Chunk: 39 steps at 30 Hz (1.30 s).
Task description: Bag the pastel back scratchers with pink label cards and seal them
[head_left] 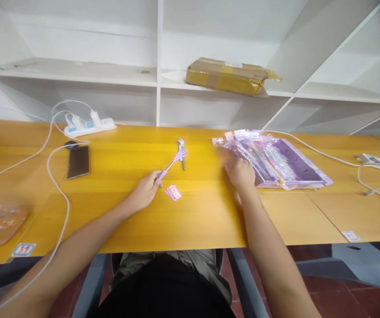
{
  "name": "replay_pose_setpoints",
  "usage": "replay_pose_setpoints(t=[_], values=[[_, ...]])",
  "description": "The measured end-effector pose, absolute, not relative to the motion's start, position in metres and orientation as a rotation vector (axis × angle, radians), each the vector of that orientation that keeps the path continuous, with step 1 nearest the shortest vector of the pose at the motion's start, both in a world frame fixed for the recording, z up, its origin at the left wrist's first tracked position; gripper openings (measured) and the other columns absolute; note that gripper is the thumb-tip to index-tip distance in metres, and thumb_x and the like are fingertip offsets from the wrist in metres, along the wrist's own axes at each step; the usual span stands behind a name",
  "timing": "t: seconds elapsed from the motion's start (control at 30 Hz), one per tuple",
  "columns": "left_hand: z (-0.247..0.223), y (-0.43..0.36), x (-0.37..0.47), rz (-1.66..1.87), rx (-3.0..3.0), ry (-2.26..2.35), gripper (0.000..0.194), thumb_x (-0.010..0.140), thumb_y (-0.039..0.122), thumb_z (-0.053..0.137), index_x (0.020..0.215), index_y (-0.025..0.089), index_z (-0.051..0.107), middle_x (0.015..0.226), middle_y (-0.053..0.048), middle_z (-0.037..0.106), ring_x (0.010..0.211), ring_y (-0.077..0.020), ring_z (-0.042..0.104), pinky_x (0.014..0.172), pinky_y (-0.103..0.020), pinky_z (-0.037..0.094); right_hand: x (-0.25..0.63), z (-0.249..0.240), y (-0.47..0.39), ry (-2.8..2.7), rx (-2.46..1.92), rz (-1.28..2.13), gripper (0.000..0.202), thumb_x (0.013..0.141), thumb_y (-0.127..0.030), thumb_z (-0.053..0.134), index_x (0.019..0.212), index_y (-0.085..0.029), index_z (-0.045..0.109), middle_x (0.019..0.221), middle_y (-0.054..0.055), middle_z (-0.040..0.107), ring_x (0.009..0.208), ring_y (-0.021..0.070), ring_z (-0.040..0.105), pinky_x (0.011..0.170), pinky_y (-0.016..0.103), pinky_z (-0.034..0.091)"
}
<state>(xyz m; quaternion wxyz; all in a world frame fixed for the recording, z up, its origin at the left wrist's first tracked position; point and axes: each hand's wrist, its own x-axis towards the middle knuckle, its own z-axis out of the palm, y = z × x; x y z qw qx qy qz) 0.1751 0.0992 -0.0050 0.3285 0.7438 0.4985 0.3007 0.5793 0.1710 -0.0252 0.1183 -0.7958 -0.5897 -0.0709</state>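
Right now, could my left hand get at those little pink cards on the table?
Probably yes: the pink cards lie just to the right of your left hand, with nothing seen covering them. But that hand grips the purple stick, so it might need to let go first.

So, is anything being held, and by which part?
The left hand holds a purple back scratcher by its handle; whether the right hand holds anything is unclear.

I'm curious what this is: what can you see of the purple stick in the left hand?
The purple stick looks like a back scratcher: purple handle, shiny metal-looking shaft, pale plastic-looking head with prongs. The left hand holds it by the handle, slanting away, its head overlapping a blue scratcher in view; contact is unclear.
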Motion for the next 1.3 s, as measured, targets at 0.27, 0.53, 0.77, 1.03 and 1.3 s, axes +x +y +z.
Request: replay_pose_setpoints(t=[0.27,0.53,0.77,1.03,1.3], values=[[-0.015,0.103,0.171,0.895,1.887,1.21,0.052,0.108,0.034,0.046,0.159,0.028,0.044,0.1,-0.002,0.071,0.081,-0.0183,0.064,0.081,-0.033,0.05,0.573,-0.025,0.176,-1.683,-2.061,0.104,0.03,0.093,-0.035,0.068,0.11,-0.012,0.076,0.106,0.019,0.077,0.096,0.0301,0.07,0.087,0.038,0.052],[-0.017,0.107,0.173,0.934,1.885,1.214,0.032,0.1,0.046,0.061,0.113,0.024,0.08,0.112,-0.007,0.074,0.099,-0.0246,0.067,0.094,-0.039,0.05,0.511,-0.014,0.154,-1.672,-1.258,0.687,0.035,0.099,-0.054,0.064,0.103,-0.021,0.075,0.089,0.003,0.073,0.079,0.0196,0.062,0.077,0.032,0.051],[-0.011,0.086,0.193,0.859,1.844,1.077,0.04,0.087,0.053,0.082,0.114,0.023,0.082,0.097,-0.004,0.07,0.087,-0.0204,0.061,0.082,-0.034,0.049,0.445,-0.016,0.111,-1.783,-0.915,1.187,0.04,0.092,-0.062,0.077,0.098,-0.022,0.076,0.092,0.003,0.075,0.08,0.0195,0.065,0.077,0.032,0.054],[-0.009,0.066,0.206,0.85,1.755,0.963,0.024,0.095,0.042,0.073,0.093,0.019,0.079,0.098,-0.005,0.073,0.089,-0.0201,0.066,0.084,-0.034,0.05,0.427,-0.03,0.111,-1.33,-0.747,1.734,0.054,0.089,-0.076,0.074,0.105,-0.025,0.069,0.086,0.001,0.073,0.068,0.0185,0.066,0.066,0.033,0.057],[-0.002,0.066,0.205,0.858,1.81,0.91,0.021,0.092,0.04,0.075,0.088,0.019,0.077,0.102,-0.007,0.074,0.096,-0.0212,0.068,0.089,-0.035,0.055,0.431,-0.02,0.113,-1.47,-0.821,1.497,0.044,0.087,-0.063,0.083,0.1,-0.023,0.073,0.096,0.003,0.073,0.085,0.0181,0.066,0.082,0.032,0.058]])
